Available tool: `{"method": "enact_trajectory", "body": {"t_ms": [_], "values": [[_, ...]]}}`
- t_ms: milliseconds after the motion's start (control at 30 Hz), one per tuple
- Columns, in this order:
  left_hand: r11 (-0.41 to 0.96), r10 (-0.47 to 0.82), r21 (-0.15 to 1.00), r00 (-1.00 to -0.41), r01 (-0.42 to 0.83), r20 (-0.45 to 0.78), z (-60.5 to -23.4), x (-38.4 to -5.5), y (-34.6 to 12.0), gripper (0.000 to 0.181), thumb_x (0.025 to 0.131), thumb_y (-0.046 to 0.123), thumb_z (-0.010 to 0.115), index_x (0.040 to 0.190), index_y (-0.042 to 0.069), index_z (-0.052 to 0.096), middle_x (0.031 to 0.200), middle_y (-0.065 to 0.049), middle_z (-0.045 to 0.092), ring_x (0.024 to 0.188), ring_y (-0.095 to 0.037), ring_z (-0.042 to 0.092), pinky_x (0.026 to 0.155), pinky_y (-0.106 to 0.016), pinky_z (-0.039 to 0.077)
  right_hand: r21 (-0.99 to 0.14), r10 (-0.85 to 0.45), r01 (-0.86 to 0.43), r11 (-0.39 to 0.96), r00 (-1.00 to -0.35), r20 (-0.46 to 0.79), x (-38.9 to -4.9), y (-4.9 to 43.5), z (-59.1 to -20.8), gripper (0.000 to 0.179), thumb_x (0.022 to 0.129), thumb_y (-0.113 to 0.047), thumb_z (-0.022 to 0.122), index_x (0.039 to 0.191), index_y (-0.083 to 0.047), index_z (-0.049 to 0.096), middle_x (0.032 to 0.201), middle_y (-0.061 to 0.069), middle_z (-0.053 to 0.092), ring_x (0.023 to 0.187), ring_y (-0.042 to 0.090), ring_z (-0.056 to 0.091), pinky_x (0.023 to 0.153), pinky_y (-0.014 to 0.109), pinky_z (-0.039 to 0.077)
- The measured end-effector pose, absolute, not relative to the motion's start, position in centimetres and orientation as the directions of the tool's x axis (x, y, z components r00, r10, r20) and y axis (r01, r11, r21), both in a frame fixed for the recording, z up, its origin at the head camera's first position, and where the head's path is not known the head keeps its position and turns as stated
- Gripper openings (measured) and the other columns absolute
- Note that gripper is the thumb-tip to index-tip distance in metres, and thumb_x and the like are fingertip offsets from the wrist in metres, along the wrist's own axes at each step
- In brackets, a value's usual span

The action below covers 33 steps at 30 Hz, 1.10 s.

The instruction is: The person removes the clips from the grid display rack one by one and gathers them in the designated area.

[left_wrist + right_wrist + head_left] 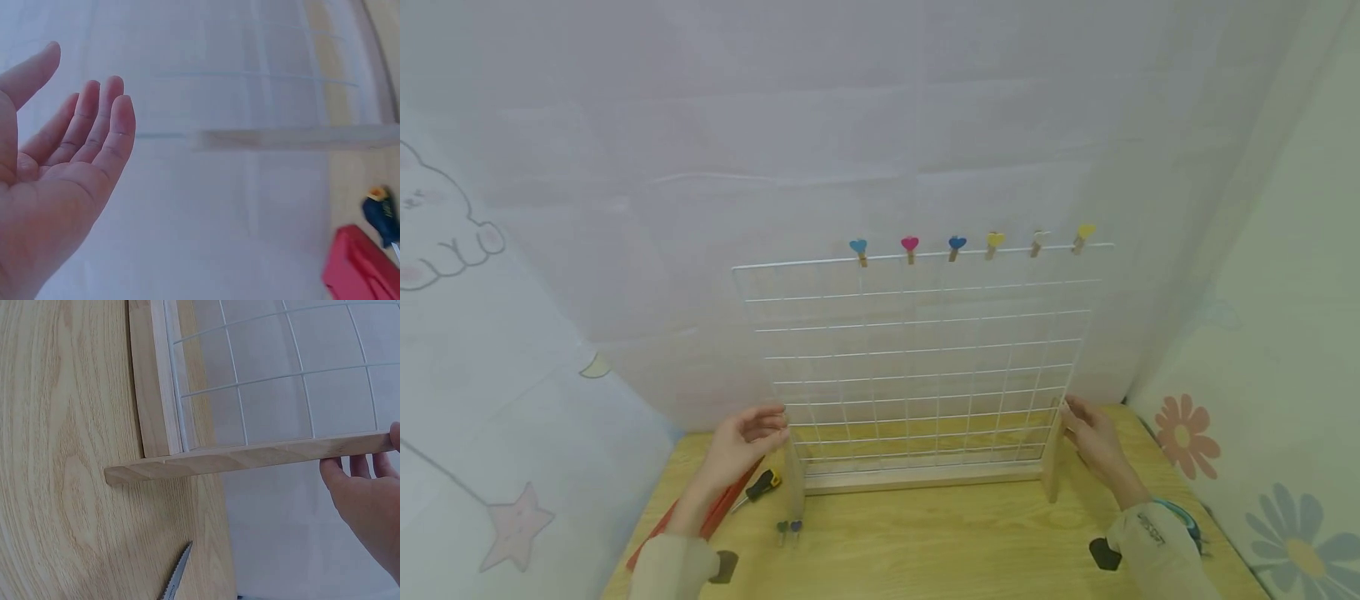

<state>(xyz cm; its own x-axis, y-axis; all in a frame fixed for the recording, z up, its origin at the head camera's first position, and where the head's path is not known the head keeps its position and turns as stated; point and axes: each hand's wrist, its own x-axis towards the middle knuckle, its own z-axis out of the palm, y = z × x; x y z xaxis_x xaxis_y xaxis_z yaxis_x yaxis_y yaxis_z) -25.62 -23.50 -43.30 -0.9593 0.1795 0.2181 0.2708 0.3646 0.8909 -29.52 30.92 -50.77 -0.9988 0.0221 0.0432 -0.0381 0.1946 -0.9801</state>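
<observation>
A white wire grid panel (797, 264) stands upright in a wooden stand (925, 479) with a post at each end. Heart-topped clothespins (910, 246) in blue, pink, yellow and white are clipped along its top edge. My right hand (1093, 437) pinches the upper end of the right wooden post (250, 457), thumb on one face and fingertips on the other. By the upper end of the left post (793, 483), my left hand (739, 446) is held with loosely bent fingers. The left wrist view shows those fingers (122, 119) apart from the post, holding nothing.
Two heart clothespins (783, 529) lie on the wooden table (910, 542) near the left post. A dark screwdriver with yellow trim (763, 485) and a long red object (722, 504) lie at left. A serrated blade (178, 572) lies right of the stand. Patterned cloth hangs behind.
</observation>
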Motion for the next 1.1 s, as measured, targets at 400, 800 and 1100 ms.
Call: {"method": "enact_trajectory", "body": {"t_ms": [400, 800, 1100], "values": [[0.283, 0.234, 0.871, -0.909, 0.402, 0.344, -35.4, -26.3, -19.7, 0.045, 0.085, 0.008, 0.073, 0.126, -0.001, 0.057, 0.111, -0.017, 0.064, 0.097, -0.014, 0.064, 0.08, -0.026, 0.054, -0.979, 0.028, -0.03, 0.204, -0.999, 0.036, -29.5, 31.0, -50.8, 0.058, 0.105, -0.028, 0.037, 0.148, 0.008, 0.019, 0.148, 0.03, 0.026, 0.133, 0.045, 0.032, 0.101, 0.033, 0.037], [0.275, 0.279, 0.793, -0.834, 0.544, 0.476, -27.6, -27.9, -16.1, 0.044, 0.082, 0.004, 0.075, 0.124, 0.0, 0.06, 0.109, -0.015, 0.065, 0.097, -0.02, 0.064, 0.083, -0.026, 0.053, -0.978, 0.001, -0.047, 0.203, -0.999, 0.048, -29.3, 30.8, -50.6, 0.058, 0.105, -0.025, 0.038, 0.147, 0.011, 0.016, 0.148, 0.033, 0.022, 0.134, 0.047, 0.03, 0.102, 0.037, 0.034], [0.343, 0.281, 0.761, -0.833, 0.551, 0.477, -24.1, -29.1, -14.6, 0.042, 0.084, 0.013, 0.075, 0.123, 0.003, 0.061, 0.108, -0.011, 0.065, 0.099, -0.018, 0.062, 0.086, -0.027, 0.052, -0.983, 0.016, -0.031, 0.181, -0.999, 0.034, -29.2, 30.6, -50.4, 0.057, 0.106, -0.022, 0.037, 0.147, 0.011, 0.016, 0.148, 0.033, 0.022, 0.134, 0.047, 0.03, 0.105, 0.04, 0.033]]}}
